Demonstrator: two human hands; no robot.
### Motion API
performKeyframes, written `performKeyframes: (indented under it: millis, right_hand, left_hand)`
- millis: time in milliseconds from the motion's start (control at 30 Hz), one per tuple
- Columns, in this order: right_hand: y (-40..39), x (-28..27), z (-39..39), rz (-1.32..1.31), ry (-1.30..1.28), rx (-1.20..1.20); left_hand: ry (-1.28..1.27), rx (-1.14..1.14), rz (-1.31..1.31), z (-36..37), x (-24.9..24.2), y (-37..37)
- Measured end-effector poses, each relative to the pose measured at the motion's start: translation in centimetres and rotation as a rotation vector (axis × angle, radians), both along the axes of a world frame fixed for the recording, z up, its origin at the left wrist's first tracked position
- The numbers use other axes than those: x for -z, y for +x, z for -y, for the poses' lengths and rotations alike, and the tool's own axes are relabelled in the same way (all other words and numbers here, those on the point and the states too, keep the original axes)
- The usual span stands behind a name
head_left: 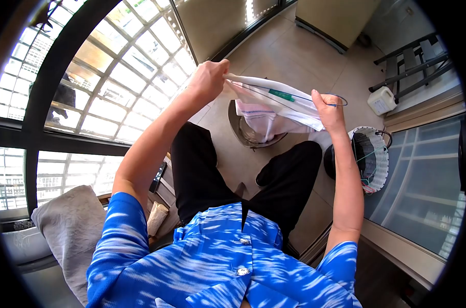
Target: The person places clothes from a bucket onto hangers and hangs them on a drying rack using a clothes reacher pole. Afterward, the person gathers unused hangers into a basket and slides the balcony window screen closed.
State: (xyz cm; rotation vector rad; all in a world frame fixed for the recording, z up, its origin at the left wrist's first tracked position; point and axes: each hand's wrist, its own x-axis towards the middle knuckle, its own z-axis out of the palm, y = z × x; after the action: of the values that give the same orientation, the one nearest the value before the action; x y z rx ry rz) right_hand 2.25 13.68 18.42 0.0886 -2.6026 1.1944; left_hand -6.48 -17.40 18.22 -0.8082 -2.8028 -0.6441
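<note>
A barred window (121,61) fills 10 o'clock. At 1 o'clock a white cloth (300,109) is stretched between two hands, its long axis running from 10 toward 4 o'clock. A white basket (381,163) stands at 3 o'clock; a bucket (235,126) sits at 12, below the cloth. The left hand (208,82) clenches the cloth's upper end; the right hand (330,114) pinches the lower, beside a blue wire loop (347,101) pointing to 3.

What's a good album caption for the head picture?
Left hand and right hand hold up white cloth, with a round container below.
</note>
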Motion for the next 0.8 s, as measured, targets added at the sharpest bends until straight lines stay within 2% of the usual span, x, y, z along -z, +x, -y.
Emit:
performKeyframes:
  millis: [67,133,167,233,267,333,400,467,600,700,767,800]
  right_hand:
    - [-0.2,1.4,-0.2,-0.050,0.064,0.018]
    - [-0.3,2.2,0.2,-0.258,0.212,0.003]
    - [-0.1,2.2,0.4,-0.256,0.210,0.003]
    - [0.6,1.3,1.7,-0.034,0.186,0.008]
    - [0.8,0.7,2.2,-0.032,0.186,0.007]
    - [1.0,-0.4,2.9,0.032,0.069,-0.041]
    - [0.8,-0.2,2.4,0.021,0.032,-0.066]
    - [0.7,0.0,1.8,0.004,-0.003,-0.087]
    - [0.6,0.1,0.7,0.011,-0.088,-0.066]
    - [0.5,-0.6,-0.1,0.036,-0.140,-0.057]
    - [0.6,-1.8,-0.7,0.034,-0.196,-0.047]
    - [0.7,-2.6,-1.1,0.038,-0.192,-0.047]
  left_hand:
    - [0.027,-0.023,0.027,-0.3,-1.3,0.4]
    - [0.022,0.001,0.068,-0.7,-2.7,1.0]
    - [0.020,0.001,0.070,-1.1,-3.6,1.5]
    - [0.219,0.080,0.451,-1.8,-6.0,2.7]
    - [0.219,0.080,0.453,-1.9,-6.7,3.2]
    - [0.400,0.264,0.724,-2.0,-7.6,3.7]
    - [0.368,0.202,0.578,-0.9,-5.5,2.1]
    - [0.401,0.325,0.495,0.9,-1.2,0.0]
    - [0.279,0.440,0.649,2.0,4.1,0.3]
    - [0.223,0.405,0.743,1.7,7.9,0.4]
    - [0.118,0.243,0.619,2.1,9.3,0.2]
    - [0.170,0.227,0.539,2.1,8.0,0.4]
